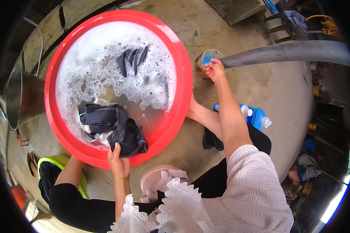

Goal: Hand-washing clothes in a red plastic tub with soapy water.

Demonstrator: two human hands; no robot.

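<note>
A wide red tub (pixel 184 73) holds foamy water. At its near rim, my left hand (pixel 118 162) closes on a wet black garment (pixel 131 136), which is bunched up with pale cloth partly under it. Another piece of dark cloth (pixel 130 62) pokes through the suds farther back. My right hand (pixel 215 70) reaches out to the right of the tub. Its fingers pinch a small blue thing (pixel 207 59), whose kind I cannot make out, beside a thin wire ring over a brownish container (pixel 201 68).
Blue detergent bottles (pixel 256 116) lie by my right leg. A thick grey pole (pixel 287 53) slants in from the right. At left are a metal bucket (pixel 25 97) and a lime-green basin (pixel 60 160) with dark cloth. A pink stool or basin (pixel 151 179) sits between my legs.
</note>
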